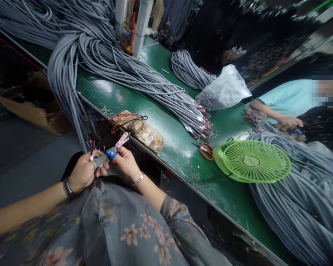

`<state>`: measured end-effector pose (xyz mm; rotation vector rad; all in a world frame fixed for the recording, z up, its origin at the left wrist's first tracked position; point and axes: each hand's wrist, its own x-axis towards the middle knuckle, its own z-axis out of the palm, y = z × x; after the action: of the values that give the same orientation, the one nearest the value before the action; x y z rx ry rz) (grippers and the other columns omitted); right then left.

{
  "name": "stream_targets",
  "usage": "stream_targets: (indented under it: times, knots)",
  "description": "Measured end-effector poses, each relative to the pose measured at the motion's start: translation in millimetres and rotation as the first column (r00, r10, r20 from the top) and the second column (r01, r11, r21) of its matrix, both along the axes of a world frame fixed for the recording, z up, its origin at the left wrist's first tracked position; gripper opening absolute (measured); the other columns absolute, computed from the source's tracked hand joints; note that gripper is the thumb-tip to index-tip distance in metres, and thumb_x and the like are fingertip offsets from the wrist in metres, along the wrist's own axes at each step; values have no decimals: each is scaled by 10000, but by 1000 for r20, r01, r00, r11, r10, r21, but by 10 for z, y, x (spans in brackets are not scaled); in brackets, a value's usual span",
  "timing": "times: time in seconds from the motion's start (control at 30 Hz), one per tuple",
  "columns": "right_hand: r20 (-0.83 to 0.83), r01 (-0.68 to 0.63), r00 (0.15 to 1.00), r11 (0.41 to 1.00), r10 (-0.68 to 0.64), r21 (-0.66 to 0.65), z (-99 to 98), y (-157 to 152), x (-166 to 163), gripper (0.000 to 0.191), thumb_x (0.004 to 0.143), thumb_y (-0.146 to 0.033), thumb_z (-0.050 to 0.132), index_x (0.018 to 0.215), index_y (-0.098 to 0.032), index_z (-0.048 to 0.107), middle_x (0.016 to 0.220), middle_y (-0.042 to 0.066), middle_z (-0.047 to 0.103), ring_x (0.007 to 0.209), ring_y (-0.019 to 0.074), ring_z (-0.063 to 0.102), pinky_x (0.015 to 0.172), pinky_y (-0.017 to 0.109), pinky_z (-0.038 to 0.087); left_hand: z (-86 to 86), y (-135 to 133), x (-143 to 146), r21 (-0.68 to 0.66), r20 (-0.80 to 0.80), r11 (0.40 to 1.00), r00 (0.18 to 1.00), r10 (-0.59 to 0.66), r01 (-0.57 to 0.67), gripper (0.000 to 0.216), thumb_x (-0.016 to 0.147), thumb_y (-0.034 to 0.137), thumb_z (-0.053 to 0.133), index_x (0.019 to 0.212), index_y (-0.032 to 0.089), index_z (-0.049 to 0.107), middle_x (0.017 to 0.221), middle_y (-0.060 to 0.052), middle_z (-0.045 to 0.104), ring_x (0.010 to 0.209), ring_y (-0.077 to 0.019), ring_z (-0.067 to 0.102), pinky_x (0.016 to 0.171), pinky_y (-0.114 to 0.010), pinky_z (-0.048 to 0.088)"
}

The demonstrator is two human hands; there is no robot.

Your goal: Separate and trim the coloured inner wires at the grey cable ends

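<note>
My left hand [83,171] is closed round the end of a grey cable [99,160], whose coloured inner wires [92,146] stick up past my fingers. My right hand [126,164] is closed on a small pink-and-blue cutting tool [117,146] held against that cable end. Both hands are over my lap, just off the near edge of the green table [155,125]. The cable belongs to a thick grey bundle [63,81] that hangs down over the table edge.
Large heaps of grey cables [144,81] cover the table, with another pile [302,207] at the right. A green fan [252,160] lies flat, orange scissors [206,150] beside it. A plastic bag [224,88] and taped block [141,131] are near. Another person [288,101] works opposite.
</note>
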<state>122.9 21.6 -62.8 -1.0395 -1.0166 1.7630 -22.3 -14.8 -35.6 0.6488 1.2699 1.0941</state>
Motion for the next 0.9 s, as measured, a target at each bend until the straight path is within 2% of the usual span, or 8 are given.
stream_targets:
  times: [0.23,0.33,0.43,0.57,0.9]
  knots:
    - [-15,9,1000,1000,-9,-18,18,-15,26,557,566,-614,988,723,-214,634,598,-68,586,523,87,465,537,258,430,39,0,26,-8,-25,1000,1000,-2,2,329,508,365,885,602,203,614,515,2,673,386,-126,571,363,-196,337]
    - [-12,17,1000,999,-18,-42,7,-27,31,548,590,-615,973,725,-215,623,565,-83,551,506,81,446,539,253,415,51,-5,32,-12,-26,1000,1000,8,-8,348,499,372,887,592,209,594,511,6,676,382,-123,572,360,-193,342]
    - [-22,-34,999,998,33,-47,33,-8,38,505,637,-574,968,781,-216,642,600,-73,576,524,91,477,537,250,410,43,-12,29,1,-24,1000,999,-25,25,339,516,365,887,616,206,605,510,7,678,383,-123,573,364,-188,347]
    - [-32,-88,996,996,87,-30,101,41,25,500,599,-509,1008,795,-206,663,662,-51,629,572,96,520,547,243,412,26,-13,32,10,-41,998,997,-59,60,294,520,351,859,627,201,630,495,3,678,369,-127,569,353,-186,336]
    - [-81,-7,997,995,-1,-102,18,5,-27,546,532,-556,1018,701,-206,636,580,-75,590,507,71,466,508,228,397,49,-8,35,-3,-27,998,998,-57,57,351,508,403,912,610,186,656,497,-9,685,364,-123,577,343,-184,354]
